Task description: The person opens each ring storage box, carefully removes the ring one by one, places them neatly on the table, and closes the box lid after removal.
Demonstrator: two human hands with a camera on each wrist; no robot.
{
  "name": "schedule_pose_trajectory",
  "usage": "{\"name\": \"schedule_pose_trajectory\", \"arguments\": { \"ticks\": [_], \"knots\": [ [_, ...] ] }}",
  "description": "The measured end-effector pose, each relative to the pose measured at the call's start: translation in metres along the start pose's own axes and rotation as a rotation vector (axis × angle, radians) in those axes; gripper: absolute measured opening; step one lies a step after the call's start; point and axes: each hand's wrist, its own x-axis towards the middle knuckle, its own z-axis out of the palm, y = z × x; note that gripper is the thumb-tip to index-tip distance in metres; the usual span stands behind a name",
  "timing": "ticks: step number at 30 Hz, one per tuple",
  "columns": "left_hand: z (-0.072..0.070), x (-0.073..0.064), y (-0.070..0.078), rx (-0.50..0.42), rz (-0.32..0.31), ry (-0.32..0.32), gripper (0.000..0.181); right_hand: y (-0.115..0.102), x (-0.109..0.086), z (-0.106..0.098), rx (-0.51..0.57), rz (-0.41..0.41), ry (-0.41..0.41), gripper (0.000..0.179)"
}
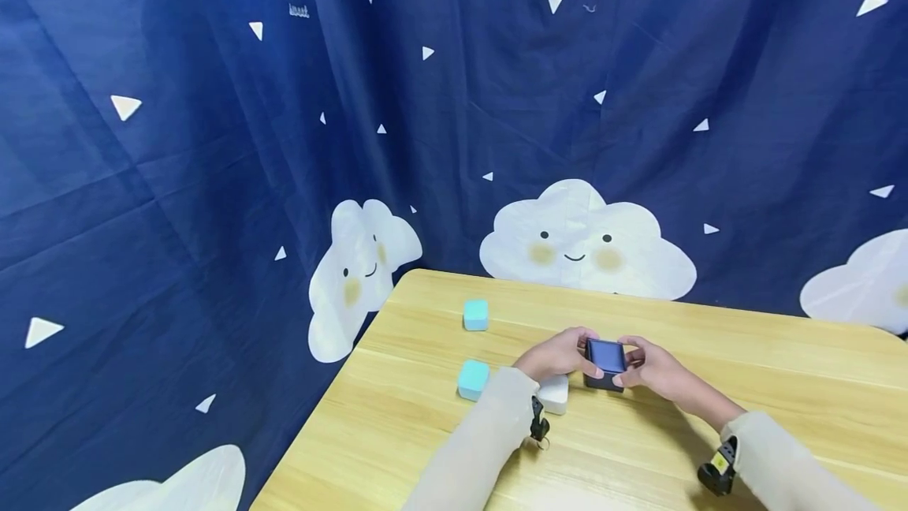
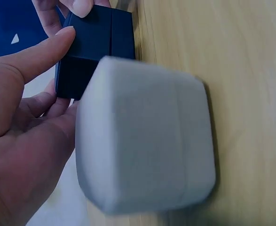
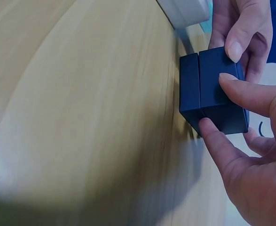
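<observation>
A small dark navy box point(image 1: 605, 361) with a square top stands on the table between both hands. In the right wrist view a thin seam runs round the box point(image 3: 215, 80), nearer its table side. My left hand point(image 1: 560, 353) pinches it from the left with thumb and fingers. From the right, my right hand point(image 1: 656, 373) grips it the same way, thumb on the near face and a fingertip close to the seam. Next to the left wrist sits a white box point(image 1: 556, 395) with rounded edges, partly hidden by that arm; it fills much of the left wrist view.
Two light teal boxes point(image 1: 476, 315) point(image 1: 473, 379) stand on the left part of the wooden table point(image 1: 397, 345), one farther back. A dark blue curtain point(image 1: 454, 101) with clouds and triangles hangs behind the table and along its left side.
</observation>
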Motion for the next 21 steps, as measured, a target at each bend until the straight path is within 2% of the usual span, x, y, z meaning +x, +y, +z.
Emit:
{"name": "schedule_pose_trajectory", "arguments": {
  "ticks": [8, 13, 21],
  "knots": [
    [0.016, 0.002, 0.008, -0.002, 0.042, -0.031, 0.053, 0.008, -0.016, -0.01, -0.003, 0.0, 0.013, 0.085],
    [0.028, 0.002, 0.009, -0.08, 0.025, -0.024, 0.056, 0.012, -0.026, -0.016, -0.019, -0.006, 0.013, 0.085],
    [0.045, 0.002, 0.008, -0.187, 0.073, -0.031, 0.059, 0.019, -0.039, -0.024, -0.057, -0.002, 0.036, 0.087]
  ]
}}
